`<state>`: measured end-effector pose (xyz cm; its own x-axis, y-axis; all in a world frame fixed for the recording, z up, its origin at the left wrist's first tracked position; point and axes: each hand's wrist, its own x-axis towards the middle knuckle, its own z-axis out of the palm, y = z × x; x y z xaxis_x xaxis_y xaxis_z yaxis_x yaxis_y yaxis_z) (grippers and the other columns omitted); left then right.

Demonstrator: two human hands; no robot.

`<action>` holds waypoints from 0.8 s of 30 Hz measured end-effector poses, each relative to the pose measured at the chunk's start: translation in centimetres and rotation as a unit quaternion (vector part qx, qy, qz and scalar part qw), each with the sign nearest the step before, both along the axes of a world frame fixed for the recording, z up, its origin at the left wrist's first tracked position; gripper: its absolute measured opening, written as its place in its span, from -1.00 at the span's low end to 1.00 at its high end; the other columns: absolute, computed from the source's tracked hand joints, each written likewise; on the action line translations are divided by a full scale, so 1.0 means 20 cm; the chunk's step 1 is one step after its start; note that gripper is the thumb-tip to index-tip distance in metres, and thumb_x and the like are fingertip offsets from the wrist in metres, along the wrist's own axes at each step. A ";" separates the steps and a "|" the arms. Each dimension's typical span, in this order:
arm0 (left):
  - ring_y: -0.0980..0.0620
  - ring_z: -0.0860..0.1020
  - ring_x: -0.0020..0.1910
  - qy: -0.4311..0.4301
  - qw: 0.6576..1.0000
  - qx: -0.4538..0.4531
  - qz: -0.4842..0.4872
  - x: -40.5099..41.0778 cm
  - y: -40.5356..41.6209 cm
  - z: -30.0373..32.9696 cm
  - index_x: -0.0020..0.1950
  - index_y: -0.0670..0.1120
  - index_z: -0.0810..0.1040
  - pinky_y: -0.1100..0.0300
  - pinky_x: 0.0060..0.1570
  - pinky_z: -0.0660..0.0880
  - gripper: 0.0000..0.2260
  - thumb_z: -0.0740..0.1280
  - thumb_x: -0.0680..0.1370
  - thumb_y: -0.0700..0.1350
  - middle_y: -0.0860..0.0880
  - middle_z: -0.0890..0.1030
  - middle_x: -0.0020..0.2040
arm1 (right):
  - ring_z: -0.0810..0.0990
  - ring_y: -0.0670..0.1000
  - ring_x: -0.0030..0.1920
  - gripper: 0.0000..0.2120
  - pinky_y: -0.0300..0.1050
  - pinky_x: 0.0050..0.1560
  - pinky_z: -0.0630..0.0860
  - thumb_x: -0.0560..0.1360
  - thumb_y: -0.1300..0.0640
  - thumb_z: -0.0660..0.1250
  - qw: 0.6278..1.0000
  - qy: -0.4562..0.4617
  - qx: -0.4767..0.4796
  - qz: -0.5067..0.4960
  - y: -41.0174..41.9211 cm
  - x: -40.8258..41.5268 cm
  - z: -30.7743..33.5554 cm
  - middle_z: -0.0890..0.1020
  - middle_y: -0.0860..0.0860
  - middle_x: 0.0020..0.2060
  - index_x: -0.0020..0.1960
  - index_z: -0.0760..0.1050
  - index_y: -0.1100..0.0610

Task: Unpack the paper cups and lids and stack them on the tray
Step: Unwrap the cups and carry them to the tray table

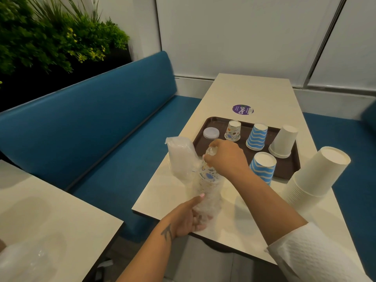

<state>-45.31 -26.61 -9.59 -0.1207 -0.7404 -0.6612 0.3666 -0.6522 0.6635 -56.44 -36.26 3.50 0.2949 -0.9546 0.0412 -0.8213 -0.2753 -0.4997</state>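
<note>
A brown tray (284, 169) lies on the white table. On it stand upside down a small patterned cup (233, 131), a blue-striped stack (256, 137), a white stack (283, 142) and a second blue-striped stack (262, 167); a white lid (211, 133) lies at its left end. A plastic sleeve of patterned cups (209, 180) stands at the table's near left. My left hand (189, 218) grips the sleeve's bottom. My right hand (225, 157) pinches the sleeve's plastic top. A bag of lids (180, 157) stands just left of it.
A tall stack of white cups (317, 178) leans on the table right of the tray. A purple round sticker (242, 109) is beyond the tray. A blue bench (91, 123) runs along the left, plants behind it. Another table (50, 231) holds crumpled plastic at bottom left.
</note>
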 end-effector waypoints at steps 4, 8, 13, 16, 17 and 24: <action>0.07 0.64 -0.20 0.025 0.999 -0.016 0.024 -0.04 0.02 0.01 0.09 -0.11 0.55 0.18 -0.15 0.51 -0.75 0.35 0.50 0.00 -0.05 0.68 -0.11 | 0.50 0.13 0.19 -0.56 -0.04 0.08 0.42 0.43 0.00 0.36 1.000 0.012 0.002 0.001 0.00 0.00 0.00 0.51 0.07 0.20 0.30 0.47 0.01; 0.10 0.54 -0.30 0.064 0.987 -0.067 0.134 -0.02 -0.01 0.05 -0.06 -0.07 0.54 0.21 -0.27 0.41 -0.88 0.34 0.44 -0.07 0.01 0.60 -0.24 | 0.49 0.14 0.17 -0.58 -0.05 0.07 0.42 0.43 0.00 0.37 0.998 0.054 -0.005 0.036 0.03 0.00 0.00 0.50 0.07 0.18 0.28 0.48 -0.01; 0.00 0.53 -0.15 0.056 0.973 -0.094 0.202 0.02 0.00 0.08 0.00 -0.09 0.57 0.16 -0.27 0.48 -0.74 0.09 0.51 -0.19 -0.04 0.62 -0.14 | 0.52 0.06 0.20 -0.55 -0.08 0.10 0.45 0.42 -0.10 0.41 0.996 0.043 0.030 0.065 0.04 -0.01 0.03 0.57 -0.01 0.19 0.28 0.52 -0.02; -0.04 0.53 -0.22 0.012 0.976 -0.057 0.211 0.00 0.01 0.06 0.03 -0.08 0.58 0.16 -0.30 0.48 -0.66 0.05 0.51 -0.32 -0.13 0.62 -0.02 | 0.58 0.05 0.13 -0.74 -0.09 0.09 0.51 0.47 0.00 0.36 0.998 0.008 0.043 0.046 0.03 -0.01 0.05 0.65 -0.02 0.10 0.15 0.62 -0.04; -0.02 0.54 -0.24 -0.031 0.978 -0.058 0.200 0.00 0.01 0.06 0.05 -0.06 0.57 0.18 -0.35 0.50 -0.65 0.07 0.53 -0.37 -0.12 0.62 -0.03 | 0.59 0.06 0.09 -0.79 -0.09 0.08 0.52 0.48 0.06 0.34 0.999 0.008 0.033 0.038 0.02 -0.01 0.05 0.66 -0.01 0.06 0.09 0.65 -0.04; 0.09 0.59 0.05 -0.395 0.902 -0.177 0.013 0.02 0.03 -0.08 0.26 0.02 0.50 0.23 0.03 0.54 -0.66 0.35 0.50 -0.18 0.06 0.63 0.11 | 0.55 0.08 -0.01 -0.85 -0.08 -0.11 0.43 0.57 0.11 0.24 0.997 0.032 -0.055 0.041 0.01 0.00 0.04 0.63 0.01 -0.02 0.04 0.56 -0.05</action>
